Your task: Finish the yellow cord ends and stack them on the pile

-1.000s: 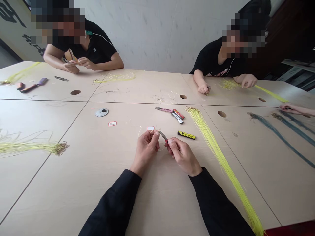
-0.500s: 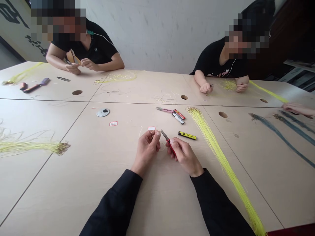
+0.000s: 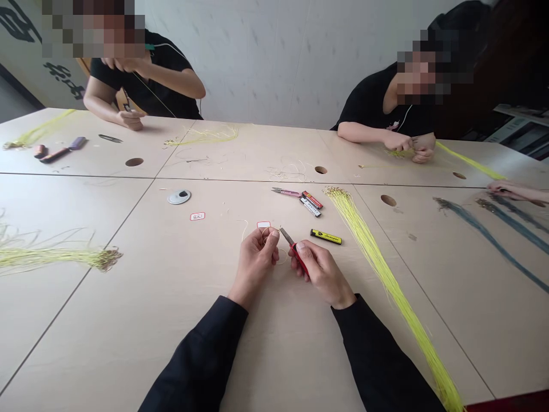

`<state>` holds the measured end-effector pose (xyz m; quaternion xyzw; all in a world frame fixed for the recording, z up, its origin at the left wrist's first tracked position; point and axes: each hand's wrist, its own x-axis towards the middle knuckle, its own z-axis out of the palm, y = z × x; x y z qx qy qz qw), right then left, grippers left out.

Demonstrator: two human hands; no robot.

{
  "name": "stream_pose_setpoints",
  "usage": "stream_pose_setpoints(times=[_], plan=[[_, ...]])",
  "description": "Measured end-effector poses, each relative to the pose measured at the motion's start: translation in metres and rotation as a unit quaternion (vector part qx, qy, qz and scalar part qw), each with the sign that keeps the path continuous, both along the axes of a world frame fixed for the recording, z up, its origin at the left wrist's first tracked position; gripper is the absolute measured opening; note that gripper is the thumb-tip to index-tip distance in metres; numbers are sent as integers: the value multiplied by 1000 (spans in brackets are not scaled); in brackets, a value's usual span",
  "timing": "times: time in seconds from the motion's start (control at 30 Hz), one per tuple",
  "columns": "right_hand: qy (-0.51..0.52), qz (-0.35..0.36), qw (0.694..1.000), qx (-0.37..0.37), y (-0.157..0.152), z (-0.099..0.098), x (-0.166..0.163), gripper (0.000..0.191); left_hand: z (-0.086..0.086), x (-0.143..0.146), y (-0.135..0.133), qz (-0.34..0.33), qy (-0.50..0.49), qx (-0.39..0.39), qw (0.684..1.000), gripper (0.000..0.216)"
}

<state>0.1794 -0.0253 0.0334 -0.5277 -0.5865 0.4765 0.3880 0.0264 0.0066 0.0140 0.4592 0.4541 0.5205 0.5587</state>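
Thumb and fingers of my left hand (image 3: 257, 257) pinch a fine, pale-gold thread (image 3: 279, 230) above the wooden surface (image 3: 274, 355), while my right hand (image 3: 319, 266) is wrapped around a red-handled tool (image 3: 287, 237). The tool's long axis runs on a slant: its metal end points away from me and to the left, the tip right at the thread — whether it touches, I cannot tell — and the red handle runs back rightward into my palm. A faint loop hangs between my hands, near the fingertips.

Just beyond my left hand lies a red-bordered label (image 3: 263, 225); beyond my right, a yellow bar (image 3: 326, 236). Farther out, pink-handled snips (image 3: 286, 192) point left beside a red bar (image 3: 312, 199). To the right, a long yellow bundle (image 3: 384, 272) slants from its gold-tipped far end toward me; to the left, another bundle (image 3: 51, 257) lies crosswise, brownish end pointing right. Across the surface, a co-worker (image 3: 158, 94) raises one arm, and a second person (image 3: 373, 109) leans over yellow strands, hands close together.
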Motion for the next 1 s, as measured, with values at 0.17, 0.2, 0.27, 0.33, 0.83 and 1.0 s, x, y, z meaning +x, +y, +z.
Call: stream_pose_setpoints(times=[0.17, 0.2, 0.27, 0.33, 0.83, 1.0], plan=[[-1, 4, 1000, -1, 0, 0, 0, 51, 0, 0, 0, -2, -3, -1, 1000, 32], [-1, 4, 1000, -1, 0, 0, 0, 51, 0, 0, 0, -3, -4, -3, 1000, 33], [-2, 3, 1000, -1, 0, 0, 0, 51, -1, 0, 0, -5, -3, -4, 1000, 34], [-4, 3, 1000, -1, 0, -1, 1, 50, -1, 0, 0, -4, -1, -3, 1000, 34], [-32, 6, 999, -6, -1, 0, 1, 45, 1, 2, -1, -2, 18, 5, 1000, 35], [-45, 3, 999, 23, 0, -2, 0, 45, 2, 1, -1, -3, 19, 6, 1000, 33]])
